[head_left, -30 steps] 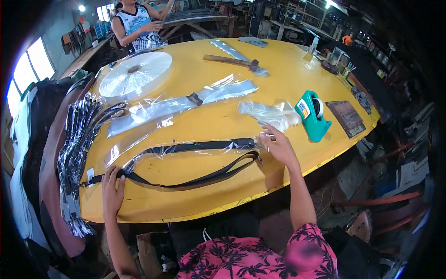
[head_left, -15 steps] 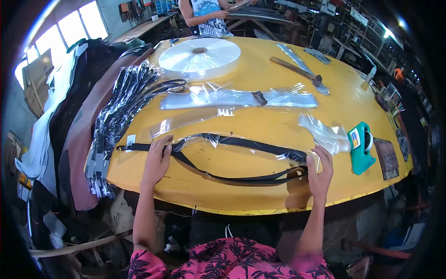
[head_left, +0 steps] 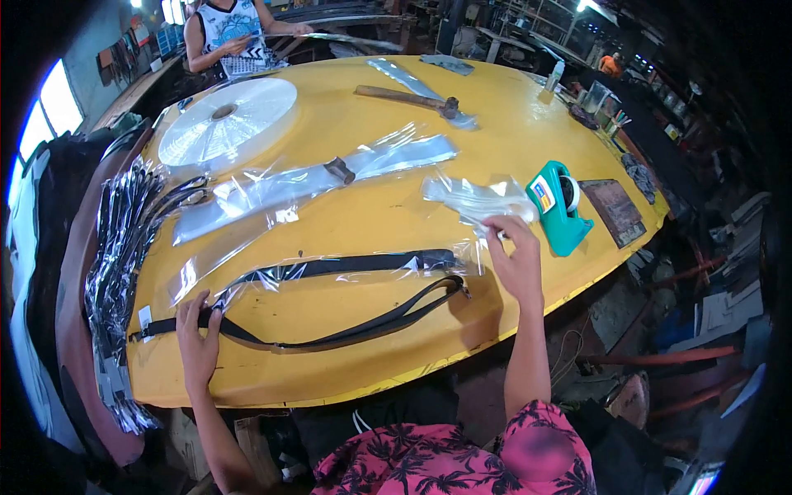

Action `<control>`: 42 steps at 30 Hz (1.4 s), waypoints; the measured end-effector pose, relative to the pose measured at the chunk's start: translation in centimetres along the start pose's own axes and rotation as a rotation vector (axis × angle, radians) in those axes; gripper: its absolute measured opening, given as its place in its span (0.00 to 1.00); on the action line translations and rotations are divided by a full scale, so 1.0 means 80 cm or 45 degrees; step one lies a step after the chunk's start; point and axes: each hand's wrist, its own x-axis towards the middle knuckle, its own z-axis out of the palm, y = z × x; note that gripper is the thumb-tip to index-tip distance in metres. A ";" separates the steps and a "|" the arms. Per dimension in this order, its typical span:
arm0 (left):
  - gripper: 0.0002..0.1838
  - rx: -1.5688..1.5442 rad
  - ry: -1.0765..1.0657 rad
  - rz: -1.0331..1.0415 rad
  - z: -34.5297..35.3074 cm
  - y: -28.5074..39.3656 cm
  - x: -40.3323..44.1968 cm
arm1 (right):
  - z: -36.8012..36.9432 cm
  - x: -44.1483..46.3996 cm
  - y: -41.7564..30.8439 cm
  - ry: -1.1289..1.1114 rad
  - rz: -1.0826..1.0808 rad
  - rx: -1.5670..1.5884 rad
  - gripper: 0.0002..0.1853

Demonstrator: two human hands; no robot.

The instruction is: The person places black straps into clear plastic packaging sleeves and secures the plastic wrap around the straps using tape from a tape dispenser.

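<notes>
A black strap [head_left: 330, 266] lies looped on the yellow table, its upper run inside a clear plastic sleeve [head_left: 289, 290]. My left hand [head_left: 198, 342] is closed over the strap and the sleeve's left end, close to a white tag [head_left: 146, 320]. Off the sleeve's right end, my right hand [head_left: 518, 257] has its thumb and forefinger drawn together at the lower edge of a bundle of small clear plastic strips [head_left: 474, 196]. What lies between those fingertips is too small to tell. Just beyond this hand stands a green tape dispenser [head_left: 559, 208].
A large clear plastic roll [head_left: 256, 124], flat plastic sleeves [head_left: 264, 198] under a dark weight [head_left: 339, 170], and a hammer [head_left: 404, 97] lie farther back. Packaged black straps [head_left: 124, 264] hang over the left edge. Another person [head_left: 235, 37] stands behind the table.
The view has turned to the right. My right hand has left the strap's right end and moved to the small plastic strips by the dispenser. My left hand stays on the strap.
</notes>
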 end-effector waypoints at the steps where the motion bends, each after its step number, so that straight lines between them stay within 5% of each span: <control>1: 0.19 0.029 0.003 0.002 0.000 0.000 -0.001 | 0.002 0.015 0.014 0.001 -0.041 -0.005 0.11; 8: 0.17 -0.026 0.013 0.014 0.001 -0.002 -0.003 | 0.004 0.035 0.044 -0.231 0.168 -0.085 0.17; 10: 0.15 0.022 0.010 0.064 0.001 -0.006 -0.004 | -0.003 0.013 0.021 -0.429 0.433 0.087 0.26; 13: 0.13 0.009 0.000 0.038 0.000 -0.005 -0.003 | 0.016 -0.016 0.017 -0.451 0.076 -0.256 0.35; 16: 0.12 0.017 0.035 0.035 0.004 -0.008 -0.003 | 0.030 -0.017 0.005 -0.551 0.148 -0.210 0.37; 20: 0.12 -0.021 0.021 -0.002 0.001 -0.002 -0.002 | 0.031 -0.005 0.060 -0.507 0.210 0.278 0.22; 21: 0.12 -0.001 0.020 0.026 0.001 -0.004 -0.003 | 0.023 0.002 0.074 -0.484 0.319 0.491 0.11; 25: 0.12 0.013 0.002 0.032 0.001 -0.005 -0.002 | -0.025 0.012 0.101 -0.344 0.588 0.865 0.07; 27: 0.12 0.014 0.024 0.039 0.004 -0.006 -0.003 | -0.033 0.008 0.118 -0.186 0.542 1.554 0.07; 31: 0.12 -0.003 0.051 0.007 0.003 -0.001 -0.004 | -0.047 0.002 0.134 -0.093 0.592 1.667 0.12; 34: 0.12 0.016 0.043 0.045 0.000 0.001 -0.004 | -0.057 0.023 0.142 0.218 0.869 1.599 0.11; 36: 0.12 0.012 0.064 0.027 0.000 0.000 -0.006 | -0.051 0.046 0.157 0.483 0.544 0.316 0.13; 37: 0.12 0.005 0.063 0.023 0.000 0.001 -0.006 | -0.040 0.062 0.131 0.508 0.445 0.179 0.13; 42: 0.13 0.022 0.084 0.052 0.000 0.001 -0.005 | 0.078 0.129 0.055 -0.098 -0.028 0.148 0.13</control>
